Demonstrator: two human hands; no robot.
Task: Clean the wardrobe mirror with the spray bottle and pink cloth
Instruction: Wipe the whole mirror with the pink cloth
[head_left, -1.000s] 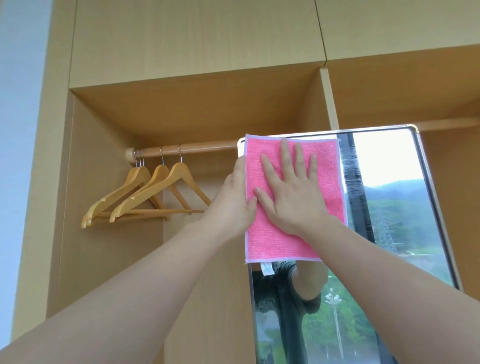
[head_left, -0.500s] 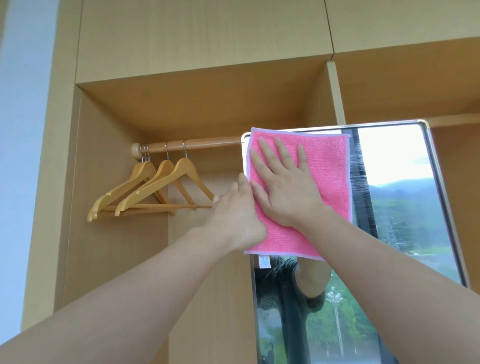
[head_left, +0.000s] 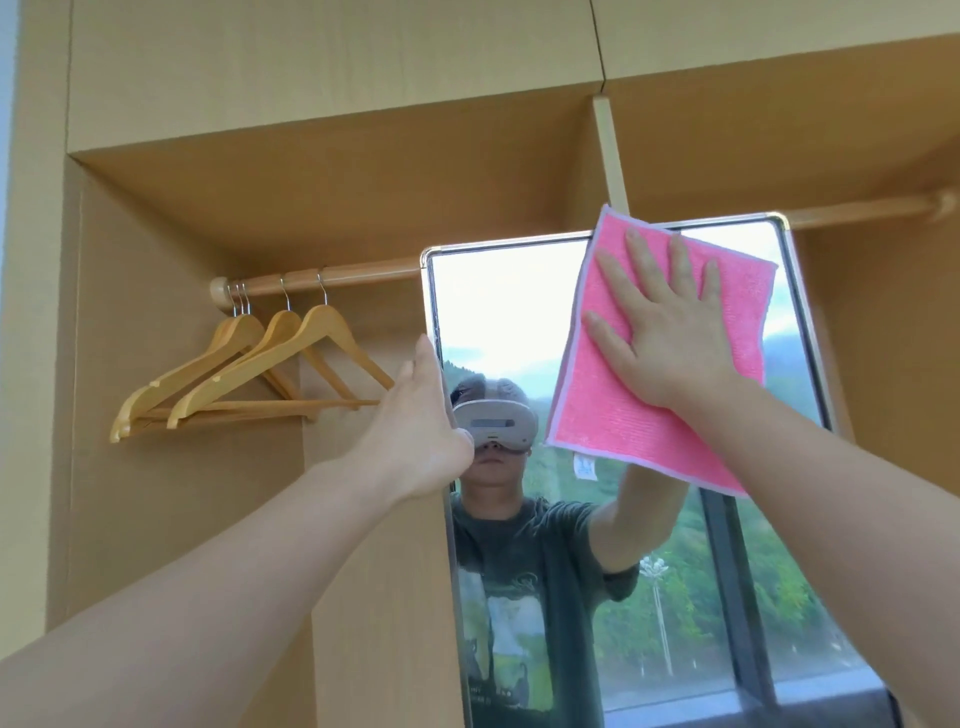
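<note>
The wardrobe mirror (head_left: 519, 322) hangs upright in a silver frame in the middle of the wardrobe. A pink cloth (head_left: 613, 415) with a pale edge and a small white tag lies tilted against the mirror's upper right part. My right hand (head_left: 660, 332) presses it flat on the glass with fingers spread and straight. My left hand (head_left: 421, 431) holds the mirror's left edge, thumb up along the frame; its fingers are hidden behind the edge. No spray bottle is in view.
Several wooden hangers (head_left: 249, 369) hang on a wooden rail (head_left: 358, 273) in the left compartment. A second rail (head_left: 857, 208) crosses the right compartment. Wooden wardrobe panels (head_left: 332, 67) surround the mirror. The glass reflects a person and a window.
My right hand has slid the pink cloth from the mirror's upper left corner to the upper right, tilting it. My left hand let go of the cloth and now holds the mirror's left edge.
</note>
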